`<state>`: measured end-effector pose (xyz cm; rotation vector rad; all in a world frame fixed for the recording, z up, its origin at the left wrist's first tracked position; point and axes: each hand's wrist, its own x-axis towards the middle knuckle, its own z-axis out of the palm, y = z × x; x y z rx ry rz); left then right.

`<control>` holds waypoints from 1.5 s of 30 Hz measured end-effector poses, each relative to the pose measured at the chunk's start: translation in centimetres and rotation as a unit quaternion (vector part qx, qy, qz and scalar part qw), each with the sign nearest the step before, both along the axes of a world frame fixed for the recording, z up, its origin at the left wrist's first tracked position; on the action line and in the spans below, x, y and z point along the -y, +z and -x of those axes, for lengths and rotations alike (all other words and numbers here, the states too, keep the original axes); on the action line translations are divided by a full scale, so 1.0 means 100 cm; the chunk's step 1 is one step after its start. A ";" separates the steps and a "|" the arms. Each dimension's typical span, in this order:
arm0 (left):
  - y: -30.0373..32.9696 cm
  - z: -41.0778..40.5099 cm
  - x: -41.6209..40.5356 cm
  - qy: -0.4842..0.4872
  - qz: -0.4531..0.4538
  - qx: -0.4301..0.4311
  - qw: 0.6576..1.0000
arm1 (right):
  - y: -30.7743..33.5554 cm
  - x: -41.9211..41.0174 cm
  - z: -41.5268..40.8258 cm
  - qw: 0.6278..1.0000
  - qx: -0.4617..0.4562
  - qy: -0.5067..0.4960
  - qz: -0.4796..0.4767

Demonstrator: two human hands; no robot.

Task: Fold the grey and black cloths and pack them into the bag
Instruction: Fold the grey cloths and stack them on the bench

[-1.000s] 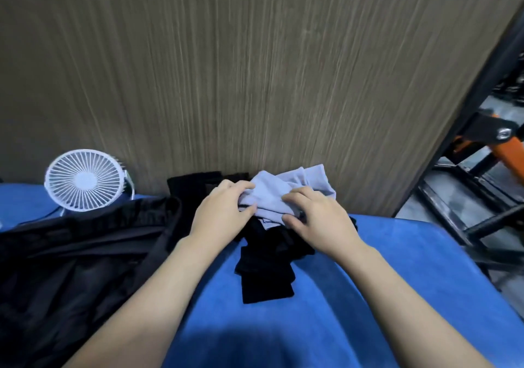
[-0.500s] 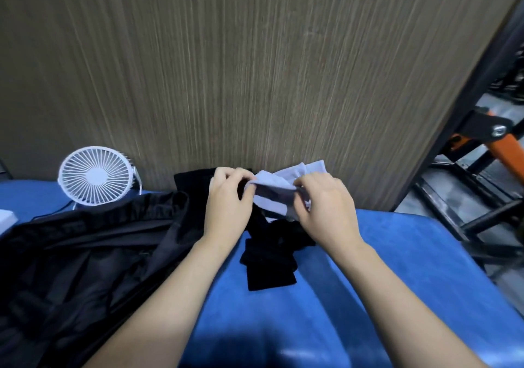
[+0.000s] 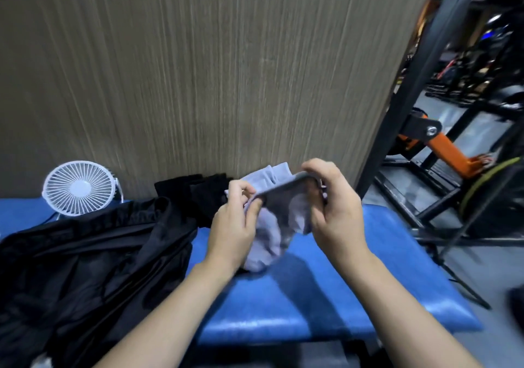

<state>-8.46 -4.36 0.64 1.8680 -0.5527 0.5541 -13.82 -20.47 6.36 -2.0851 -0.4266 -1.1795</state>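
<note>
A grey cloth (image 3: 276,226) hangs in the air over the blue table (image 3: 354,296). My left hand (image 3: 234,223) pinches its top edge on the left and my right hand (image 3: 334,211) grips the same edge on the right, so the cloth droops between them. More grey cloth (image 3: 272,173) lies behind against the wall. Black cloths (image 3: 198,194) lie at the back of the table, partly hidden by my left hand. A black bag (image 3: 85,268) sprawls over the table's left side.
A small white fan (image 3: 77,187) stands at the back left against the wood-grain wall (image 3: 198,69). Beyond the table's right edge is a black metal frame (image 3: 411,98) with an orange part (image 3: 445,149) and grey floor.
Both hands have lifted the grey cloth off the pile and raised it toward me; it now hangs between them. The view has tilted up and to the right.
</note>
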 end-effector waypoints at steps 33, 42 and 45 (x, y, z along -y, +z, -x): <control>-0.094 0.006 0.057 -0.140 -0.305 -0.176 0.925 | -0.109 0.179 0.044 0.836 -0.516 -0.187 0.024; -0.099 0.023 0.070 -0.089 -0.271 -0.202 0.937 | -0.102 0.163 0.041 0.858 -0.448 -0.242 0.062; -0.099 0.021 0.071 -0.105 -0.240 -0.215 0.941 | -0.094 0.147 0.039 0.887 -0.408 -0.208 0.056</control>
